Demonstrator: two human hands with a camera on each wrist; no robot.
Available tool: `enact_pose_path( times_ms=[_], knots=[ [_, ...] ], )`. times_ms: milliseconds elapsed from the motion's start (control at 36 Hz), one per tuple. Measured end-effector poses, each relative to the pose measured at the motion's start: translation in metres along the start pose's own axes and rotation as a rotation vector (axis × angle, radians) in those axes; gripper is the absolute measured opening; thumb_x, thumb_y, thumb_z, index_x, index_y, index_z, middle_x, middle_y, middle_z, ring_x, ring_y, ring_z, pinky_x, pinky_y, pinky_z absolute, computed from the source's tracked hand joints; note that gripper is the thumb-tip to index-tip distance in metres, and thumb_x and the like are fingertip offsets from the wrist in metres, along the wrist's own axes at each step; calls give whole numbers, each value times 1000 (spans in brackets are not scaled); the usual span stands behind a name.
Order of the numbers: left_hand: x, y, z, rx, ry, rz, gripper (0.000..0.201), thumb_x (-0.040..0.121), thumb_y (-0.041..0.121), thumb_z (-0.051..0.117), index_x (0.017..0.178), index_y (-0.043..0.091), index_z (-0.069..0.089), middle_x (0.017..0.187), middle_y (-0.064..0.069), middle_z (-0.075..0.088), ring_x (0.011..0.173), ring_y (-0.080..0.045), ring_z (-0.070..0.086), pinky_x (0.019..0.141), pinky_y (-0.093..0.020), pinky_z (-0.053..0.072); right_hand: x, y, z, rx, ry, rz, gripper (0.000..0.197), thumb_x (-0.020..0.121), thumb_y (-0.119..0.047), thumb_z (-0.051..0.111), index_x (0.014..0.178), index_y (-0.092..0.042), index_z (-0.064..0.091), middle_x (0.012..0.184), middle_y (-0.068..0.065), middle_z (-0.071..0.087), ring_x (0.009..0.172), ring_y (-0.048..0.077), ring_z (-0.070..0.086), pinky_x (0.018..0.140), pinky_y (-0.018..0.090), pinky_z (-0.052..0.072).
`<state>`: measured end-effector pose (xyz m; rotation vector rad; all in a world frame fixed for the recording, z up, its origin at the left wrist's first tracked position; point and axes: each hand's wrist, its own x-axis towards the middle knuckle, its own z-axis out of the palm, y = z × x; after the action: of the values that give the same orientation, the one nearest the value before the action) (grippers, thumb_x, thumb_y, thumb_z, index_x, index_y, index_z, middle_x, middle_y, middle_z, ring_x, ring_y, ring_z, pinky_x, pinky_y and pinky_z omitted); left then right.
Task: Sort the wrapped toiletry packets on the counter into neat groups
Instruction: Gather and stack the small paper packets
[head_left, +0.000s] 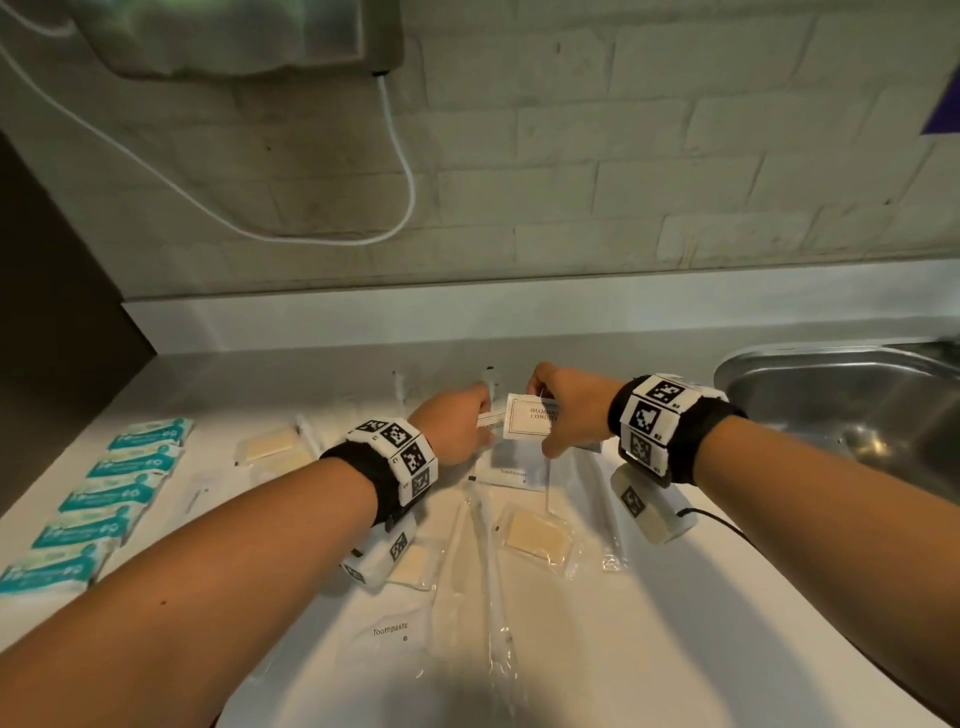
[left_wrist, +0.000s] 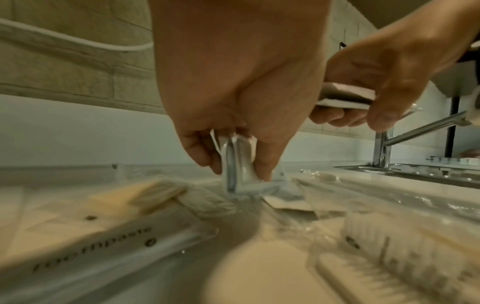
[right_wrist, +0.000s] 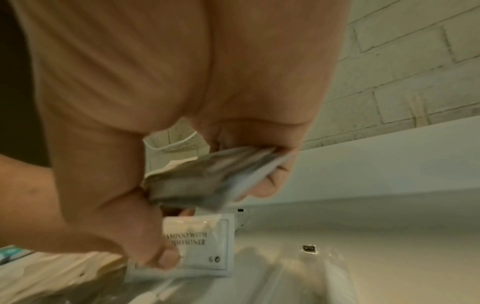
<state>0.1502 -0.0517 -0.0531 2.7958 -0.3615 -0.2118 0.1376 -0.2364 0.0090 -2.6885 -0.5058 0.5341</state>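
Over the middle of the white counter (head_left: 675, 597) my two hands meet. My right hand (head_left: 545, 415) grips a small stack of white shampoo sachets (head_left: 530, 423) by its edges; the right wrist view shows the stack (right_wrist: 197, 181) between thumb and fingers. My left hand (head_left: 480, 423) pinches one more shampoo sachet (head_left: 491, 420) just left of and below the stack. The left wrist view shows this sachet (left_wrist: 239, 164) hanging bent from my left hand (left_wrist: 236, 170), its low end near the counter. Its label reads "shampoo with conditioner" (right_wrist: 205, 242).
Several teal packets (head_left: 130, 493) lie in a row at the left edge. Wrapped soaps (head_left: 537, 538) (head_left: 270, 444), toothpaste packets (head_left: 514, 473) (head_left: 389, 631) and wrapped toothbrushes (head_left: 493, 571) are scattered under my arms. A steel sink (head_left: 857, 405) with a tap (left_wrist: 415, 127) is at the right.
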Motion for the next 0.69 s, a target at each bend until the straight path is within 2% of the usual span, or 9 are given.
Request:
enact_pose_path(
  times_ms=[83, 167, 278, 333, 389, 472, 583, 639, 694],
  knots=[
    [-8, 3, -8, -256, 63, 9, 26, 87, 18, 70, 100, 20, 48, 101, -3, 67, 79, -16, 61, 56, -18, 41, -2, 0, 0, 10, 37, -22, 61, 69, -15, 80, 115, -15, 40, 99, 1, 60, 81, 19, 59, 66, 27, 54],
    [-21, 3, -19, -540, 95, -26, 36, 83, 18, 76, 110, 18, 53, 94, -3, 67, 79, -17, 66, 56, -21, 49, -2, -4, 1, 3, 80, -88, 60, 69, -15, 80, 113, -16, 39, 105, 3, 63, 76, 15, 58, 57, 22, 49],
    [-43, -4, -33, -780, 96, -38, 36, 83, 17, 76, 115, 18, 60, 96, -6, 70, 69, -13, 69, 50, -23, 51, -2, -14, -1, 2, 125, -175, 58, 70, -13, 79, 119, -16, 48, 115, 4, 60, 90, 18, 58, 72, 26, 50],
    [-53, -9, -39, -837, 80, -59, 35, 85, 15, 74, 118, 16, 62, 96, -7, 71, 70, -19, 70, 52, -28, 55, -2, -21, -1, -20, 163, -217, 56, 70, -14, 79, 120, -17, 53, 115, 3, 56, 93, 20, 57, 75, 26, 47],
    [-62, -18, -44, -851, 71, -79, 31, 90, 16, 69, 120, 16, 63, 97, -9, 72, 75, -27, 68, 62, -35, 57, 0, -29, -1, -18, 196, -255, 55, 69, -15, 80, 119, -19, 56, 114, 4, 53, 95, 24, 59, 79, 30, 49],
    [-74, -30, -53, -857, 89, -108, 26, 97, 18, 59, 122, 16, 62, 104, -13, 73, 81, -24, 67, 73, -39, 55, 4, -45, -1, -5, 223, -318, 58, 71, -19, 80, 124, -24, 58, 116, 7, 49, 97, 24, 58, 87, 32, 49],
    [-90, -33, -73, -1014, 156, -168, 23, 102, 15, 45, 116, 9, 62, 95, -13, 70, 64, -14, 65, 50, -21, 48, 10, -74, 0, -17, 257, -433, 61, 73, -22, 79, 130, -28, 58, 114, 5, 44, 98, 18, 50, 87, 23, 43],
    [-98, -34, -82, -1137, 195, -186, 25, 101, 13, 41, 106, 4, 64, 85, -16, 69, 57, -18, 63, 44, -21, 44, 12, -91, 0, -17, 265, -505, 60, 75, -19, 78, 131, -29, 58, 108, 1, 43, 97, 14, 42, 83, 19, 37],
    [-105, -37, -91, -1204, 229, -191, 28, 100, 15, 39, 102, 2, 64, 80, -17, 70, 55, -20, 62, 42, -23, 43, 13, -108, 0, -28, 246, -560, 57, 76, -17, 77, 130, -25, 59, 96, -7, 44, 99, 14, 39, 83, 21, 37]
  ],
)
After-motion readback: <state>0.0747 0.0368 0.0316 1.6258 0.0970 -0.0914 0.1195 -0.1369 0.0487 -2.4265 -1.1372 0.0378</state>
